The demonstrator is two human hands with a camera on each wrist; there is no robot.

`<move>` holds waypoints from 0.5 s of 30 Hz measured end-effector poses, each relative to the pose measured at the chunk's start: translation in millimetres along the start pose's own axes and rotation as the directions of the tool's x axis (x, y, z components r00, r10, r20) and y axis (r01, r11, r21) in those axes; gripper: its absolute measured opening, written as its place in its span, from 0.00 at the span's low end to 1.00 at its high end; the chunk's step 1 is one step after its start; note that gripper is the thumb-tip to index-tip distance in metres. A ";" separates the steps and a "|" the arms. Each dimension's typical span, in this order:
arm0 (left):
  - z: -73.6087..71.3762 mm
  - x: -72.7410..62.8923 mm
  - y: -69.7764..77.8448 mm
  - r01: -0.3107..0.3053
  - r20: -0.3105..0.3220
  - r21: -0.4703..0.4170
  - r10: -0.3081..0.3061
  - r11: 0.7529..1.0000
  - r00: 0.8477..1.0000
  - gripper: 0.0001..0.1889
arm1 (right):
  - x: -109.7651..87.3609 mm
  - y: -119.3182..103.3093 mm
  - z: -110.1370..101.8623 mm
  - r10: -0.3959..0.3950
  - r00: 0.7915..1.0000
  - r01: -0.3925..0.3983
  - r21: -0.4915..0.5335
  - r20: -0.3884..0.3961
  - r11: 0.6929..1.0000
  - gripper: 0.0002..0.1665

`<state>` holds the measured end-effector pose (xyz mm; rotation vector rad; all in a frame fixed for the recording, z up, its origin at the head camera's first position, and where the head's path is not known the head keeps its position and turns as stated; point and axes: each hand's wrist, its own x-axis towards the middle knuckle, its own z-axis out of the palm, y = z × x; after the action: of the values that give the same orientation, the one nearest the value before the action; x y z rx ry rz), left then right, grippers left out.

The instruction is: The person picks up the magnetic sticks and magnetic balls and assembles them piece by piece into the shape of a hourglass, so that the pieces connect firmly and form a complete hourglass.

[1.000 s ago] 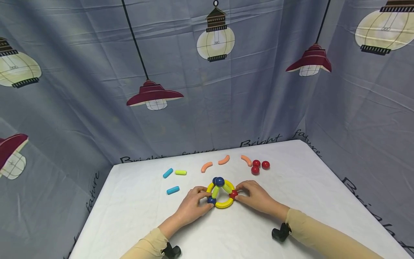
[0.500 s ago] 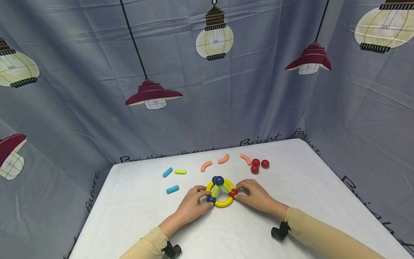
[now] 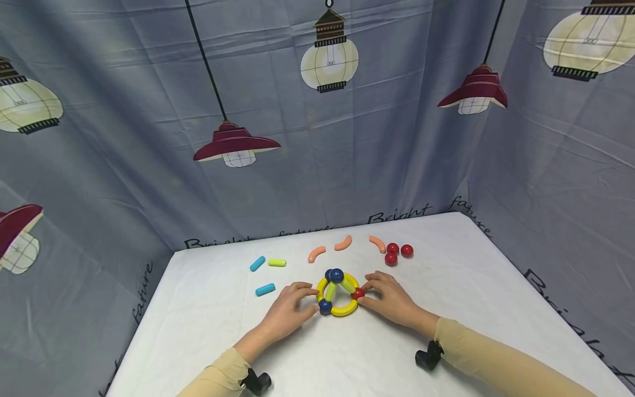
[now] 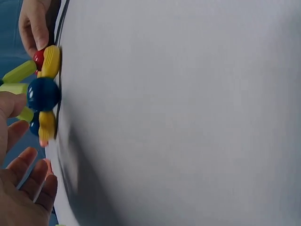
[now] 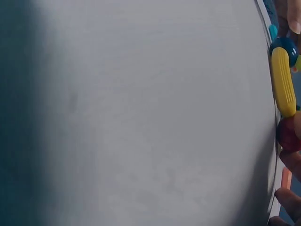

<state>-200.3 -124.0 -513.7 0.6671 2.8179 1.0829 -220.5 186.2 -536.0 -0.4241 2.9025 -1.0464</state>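
1. A ring of curved, ridged yellow pieces point(image 3: 344, 310) is set near the middle of the desk, joined by a glossy dark-blue ball point(image 3: 324, 307) at front left, a glossy red ball point(image 3: 358, 293) at right and another dark-blue ball at the back. Above it, a dark-blue top ball point(image 3: 336, 275) is held up by straight light-green rods point(image 3: 331, 291).
2. The left hand point(image 3: 286, 310) has been eased slightly outward: its thumb, pressed to the front-left ball half a second ago, is now seen just apart from it. Its fingers are spread and clamped on nothing; whether the ring is still brushed by the index fingertip cannot be told.
3. The red ball is pinched between thumb and index finger of the right hand point(image 3: 391, 299), much as before. No sagging is seen — the frame, it may be judged, stands without the left hand's grip.
4. Beyond lie two blue rods point(image 3: 265, 289), a yellow-green rod point(image 3: 277, 263), three curved orange pieces point(image 3: 343, 243) and three loose red balls point(image 3: 391, 258).
5. The desk point(image 3: 397, 353) is covered in white — behind it, a grey-blue curtain point(image 3: 377, 165) printed with lamps is hung.
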 end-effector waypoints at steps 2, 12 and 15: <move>-4.9 -1.7 -2.7 0.002 -0.029 0.004 -0.002 1.000 1.000 0.19 | 0.8 2.4 -1.1 0.016 1.000 -0.016 0.005 -0.007 1.000 0.14; -44.5 -13.1 -30.7 0.116 -0.233 0.023 -0.107 0.993 0.966 0.16 | 3.2 6.6 -3.1 0.047 0.998 -0.041 0.114 -0.052 0.993 0.23; -57.8 -14.9 -42.8 0.168 -0.267 0.052 -0.148 0.984 0.952 0.17 | 3.2 5.3 -3.1 0.043 0.997 -0.034 0.131 -0.065 0.991 0.24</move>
<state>-214.2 -194.7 -499.5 0.3124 3.0822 1.1182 -225.2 191.2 -536.7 -0.3314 2.8651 -1.2587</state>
